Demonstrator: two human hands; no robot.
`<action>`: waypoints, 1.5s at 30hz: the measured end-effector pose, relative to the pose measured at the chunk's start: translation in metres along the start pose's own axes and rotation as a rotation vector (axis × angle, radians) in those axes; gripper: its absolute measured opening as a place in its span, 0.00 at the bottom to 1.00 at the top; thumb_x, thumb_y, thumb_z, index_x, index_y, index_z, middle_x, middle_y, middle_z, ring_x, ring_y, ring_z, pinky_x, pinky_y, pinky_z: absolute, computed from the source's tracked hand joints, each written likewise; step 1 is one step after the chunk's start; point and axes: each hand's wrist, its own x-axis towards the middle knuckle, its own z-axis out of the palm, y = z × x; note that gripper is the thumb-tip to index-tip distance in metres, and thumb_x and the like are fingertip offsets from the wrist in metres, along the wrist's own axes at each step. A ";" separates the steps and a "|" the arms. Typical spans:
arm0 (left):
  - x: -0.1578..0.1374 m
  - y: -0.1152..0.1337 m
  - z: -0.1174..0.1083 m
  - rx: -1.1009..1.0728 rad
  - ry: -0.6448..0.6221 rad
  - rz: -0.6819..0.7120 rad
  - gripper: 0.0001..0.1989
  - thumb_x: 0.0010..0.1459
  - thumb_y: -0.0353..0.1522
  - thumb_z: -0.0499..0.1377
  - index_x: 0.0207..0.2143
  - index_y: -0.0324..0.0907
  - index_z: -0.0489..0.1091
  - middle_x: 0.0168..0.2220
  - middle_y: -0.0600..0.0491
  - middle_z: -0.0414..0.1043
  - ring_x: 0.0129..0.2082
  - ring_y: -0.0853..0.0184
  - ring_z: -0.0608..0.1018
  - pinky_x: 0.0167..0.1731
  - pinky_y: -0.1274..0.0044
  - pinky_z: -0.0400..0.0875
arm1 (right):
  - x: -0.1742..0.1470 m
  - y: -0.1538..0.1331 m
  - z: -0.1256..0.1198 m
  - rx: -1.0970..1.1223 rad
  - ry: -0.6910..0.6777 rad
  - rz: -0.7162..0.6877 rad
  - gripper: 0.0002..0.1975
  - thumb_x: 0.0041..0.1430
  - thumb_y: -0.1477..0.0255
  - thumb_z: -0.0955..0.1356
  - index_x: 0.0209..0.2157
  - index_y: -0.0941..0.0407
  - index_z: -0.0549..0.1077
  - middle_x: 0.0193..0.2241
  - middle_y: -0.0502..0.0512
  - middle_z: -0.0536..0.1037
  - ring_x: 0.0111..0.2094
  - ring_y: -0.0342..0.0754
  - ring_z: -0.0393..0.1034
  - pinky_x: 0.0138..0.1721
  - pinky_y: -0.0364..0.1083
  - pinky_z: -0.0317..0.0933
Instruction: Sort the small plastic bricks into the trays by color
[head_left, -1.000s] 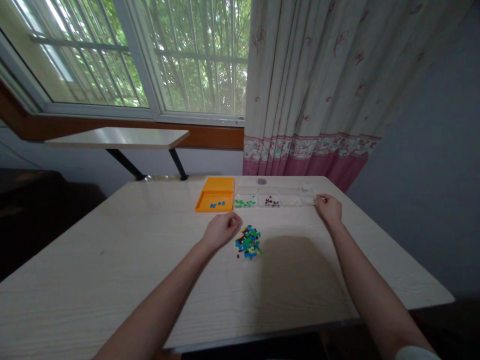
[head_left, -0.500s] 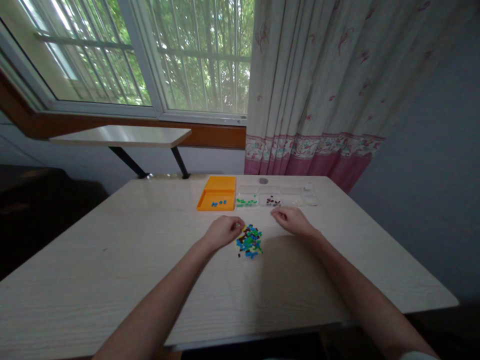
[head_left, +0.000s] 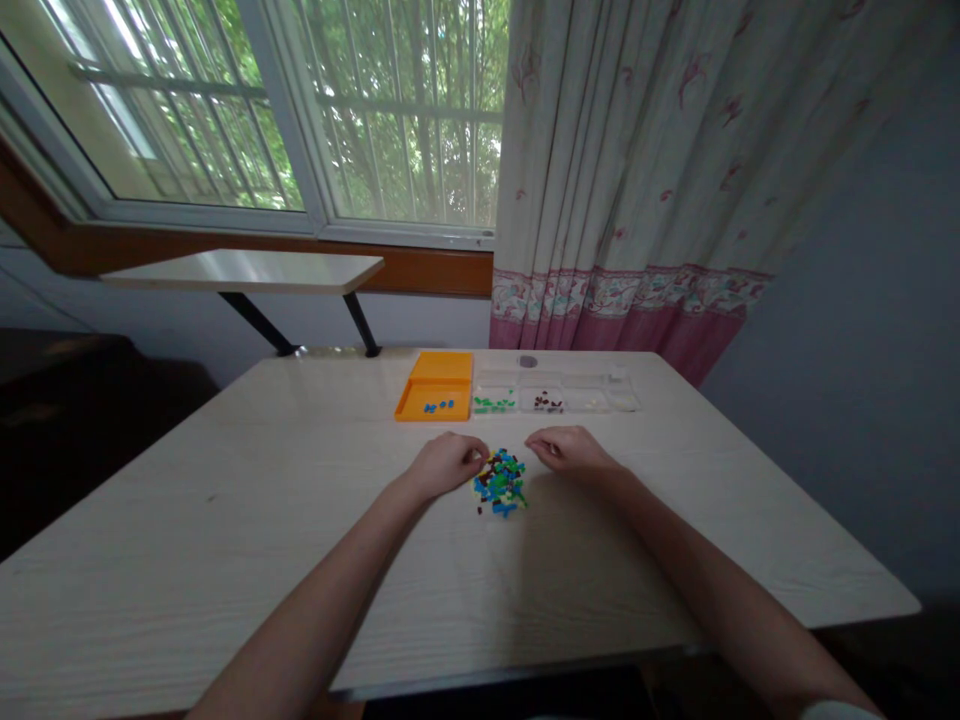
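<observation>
A small heap of blue, green, dark brown and yellow toy bricks [head_left: 500, 482] lies mid-table. My left hand [head_left: 448, 464] rests at the heap's upper left edge, its fingers curled together at the bricks; what they hold, if anything, is hidden. Just right of the heap's top, my right hand [head_left: 568, 447] hovers with thumb and fingertips pinched, and anything between them is too small to make out. Behind the hands, an open orange case [head_left: 441, 368] holds several blue bricks [head_left: 439, 406]. Beside it, clear plastic boxes [head_left: 585, 400] hold green bricks [head_left: 493, 402] and dark brown bricks [head_left: 547, 402].
All this sits on a pale wooden table [head_left: 247, 540]. A raised white shelf [head_left: 247, 270] on black legs stands at its back left. Along the far side are a barred window [head_left: 405, 120] and a flowered curtain [head_left: 615, 150].
My right hand has come left and nearer to me, from in front of the clear boxes to beside the heap. The left hand has stayed at the heap's edge.
</observation>
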 end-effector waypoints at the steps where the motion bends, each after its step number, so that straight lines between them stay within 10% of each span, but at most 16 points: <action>1: 0.000 0.000 0.000 -0.013 0.003 0.005 0.11 0.47 0.30 0.52 0.31 0.44 0.73 0.23 0.54 0.71 0.23 0.70 0.69 0.22 0.82 0.54 | 0.000 -0.001 0.000 0.002 -0.003 -0.004 0.10 0.54 0.72 0.61 0.34 0.54 0.72 0.29 0.50 0.76 0.27 0.40 0.68 0.28 0.38 0.57; 18: 0.012 0.021 0.025 -1.142 0.100 -0.119 0.19 0.40 0.41 0.62 0.28 0.34 0.69 0.21 0.53 0.68 0.20 0.74 0.67 0.20 0.82 0.59 | 0.006 -0.034 0.015 0.063 0.346 -0.059 0.09 0.54 0.67 0.63 0.31 0.56 0.72 0.24 0.51 0.75 0.25 0.39 0.67 0.28 0.38 0.58; 25: 0.010 0.022 0.023 -1.199 0.046 -0.183 0.19 0.41 0.40 0.62 0.30 0.33 0.72 0.12 0.60 0.58 0.12 0.80 0.56 0.14 0.84 0.48 | 0.006 -0.032 0.019 0.024 0.365 -0.093 0.08 0.55 0.67 0.63 0.30 0.55 0.72 0.25 0.51 0.75 0.26 0.41 0.68 0.29 0.39 0.59; 45: 0.011 0.017 0.025 -1.087 0.079 -0.194 0.16 0.39 0.39 0.62 0.25 0.33 0.71 0.18 0.54 0.68 0.17 0.75 0.66 0.19 0.82 0.58 | 0.007 -0.030 0.019 -0.018 0.280 -0.116 0.09 0.57 0.67 0.61 0.32 0.55 0.71 0.27 0.51 0.75 0.28 0.40 0.68 0.31 0.39 0.58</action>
